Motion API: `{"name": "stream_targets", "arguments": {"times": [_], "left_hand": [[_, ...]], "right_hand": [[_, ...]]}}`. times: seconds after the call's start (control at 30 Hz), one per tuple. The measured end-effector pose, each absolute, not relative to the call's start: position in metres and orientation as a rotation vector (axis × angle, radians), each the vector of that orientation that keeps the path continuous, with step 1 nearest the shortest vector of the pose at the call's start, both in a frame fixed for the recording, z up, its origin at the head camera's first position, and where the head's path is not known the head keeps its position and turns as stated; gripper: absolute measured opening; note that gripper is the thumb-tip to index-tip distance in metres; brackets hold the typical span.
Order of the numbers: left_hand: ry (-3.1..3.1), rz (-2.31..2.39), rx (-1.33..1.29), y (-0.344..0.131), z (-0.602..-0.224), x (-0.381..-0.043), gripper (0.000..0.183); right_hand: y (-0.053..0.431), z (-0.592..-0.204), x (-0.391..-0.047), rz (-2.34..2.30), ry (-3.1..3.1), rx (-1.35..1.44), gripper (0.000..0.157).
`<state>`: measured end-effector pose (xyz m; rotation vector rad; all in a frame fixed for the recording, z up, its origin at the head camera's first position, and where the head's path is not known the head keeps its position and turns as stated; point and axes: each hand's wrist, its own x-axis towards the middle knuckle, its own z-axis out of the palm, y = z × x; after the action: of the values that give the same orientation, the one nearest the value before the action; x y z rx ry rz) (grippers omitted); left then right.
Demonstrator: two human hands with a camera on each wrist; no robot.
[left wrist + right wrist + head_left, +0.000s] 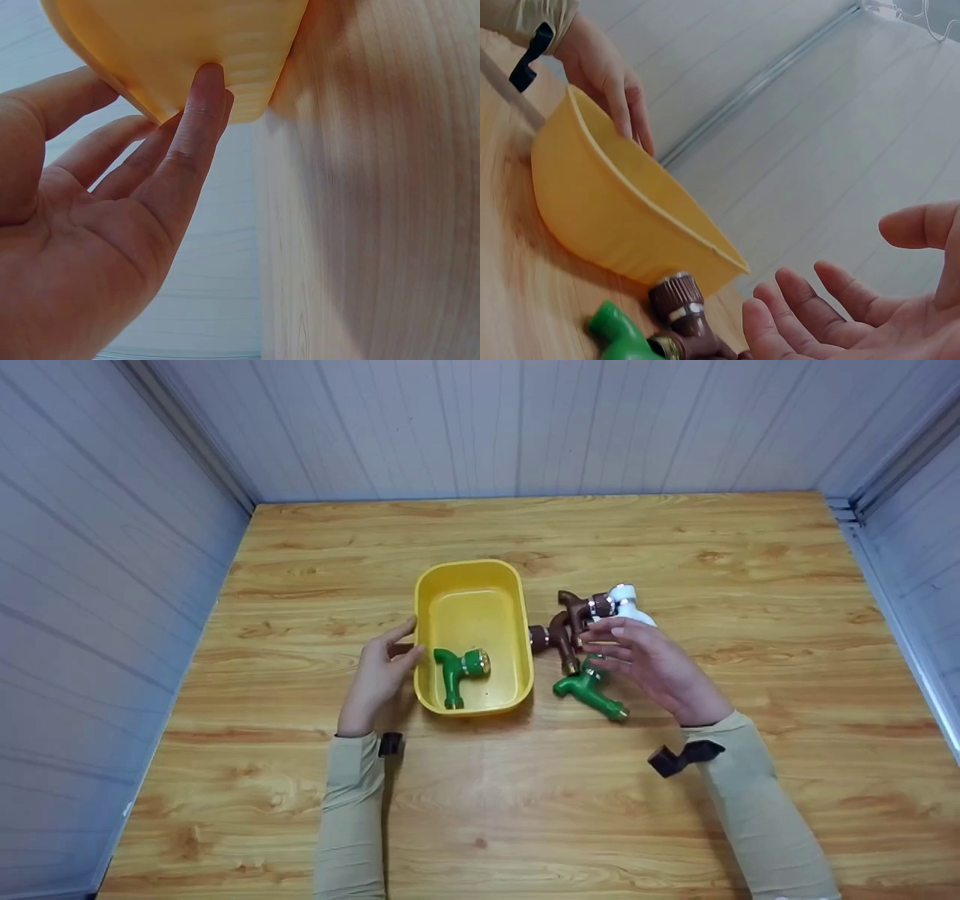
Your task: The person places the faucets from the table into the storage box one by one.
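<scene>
At the bottom of the head view, two beige sleeves [352, 817] come in over the wooden table [487, 802], each with a small dark piece [686, 757] near its cuff. A little farther, left of the centre, the left hand [379, 679] pinches the side wall of a yellow container [480, 615], the thumb at the rim and other fingers against the outside, as the left wrist view shows also. Inside this container, in its lower left part, lies a green tap [451, 675] with its round handle toward the right.

Right of the centre, the right hand [660, 667] holds nothing; its fingers are loosely extended above the taps. Whether they touch any tap, I cannot tell. Below its fingertips lies a second green tap [589, 694], its handle partly covered by them. Higher in the frame, a brown tap [564, 641] lies just beside the container's right wall, and another brown tap [576, 606] is close above it. Next to that one, on the right, is a white tap [628, 604], partly hidden behind the hand. At the top stands a pale panelled wall [480, 427].
</scene>
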<state>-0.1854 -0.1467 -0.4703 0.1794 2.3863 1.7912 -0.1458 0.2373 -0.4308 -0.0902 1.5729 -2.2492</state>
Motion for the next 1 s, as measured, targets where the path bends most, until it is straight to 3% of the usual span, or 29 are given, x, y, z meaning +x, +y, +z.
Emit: {"name": "stream_targets", "arguments": {"times": [0.53, 0.77, 1.0], "left_hand": [[2.382, 1.825, 0.192, -0.147, -0.473, -0.184, 0.050], [2.351, 1.798, 0.181, -0.141, -0.444, -0.175, 0.050], [2.343, 1.820, 0.169, -0.147, -0.472, -0.186, 0.052]], "right_hand": [[0.261, -0.451, -0.142, -2.237, 1.707, 0.104, 0.035], [0.264, -0.453, -0.144, -2.179, 1.753, 0.132, 0.040], [0.264, -0.457, -0.148, -2.150, 1.750, 0.161, 0.037]]}}
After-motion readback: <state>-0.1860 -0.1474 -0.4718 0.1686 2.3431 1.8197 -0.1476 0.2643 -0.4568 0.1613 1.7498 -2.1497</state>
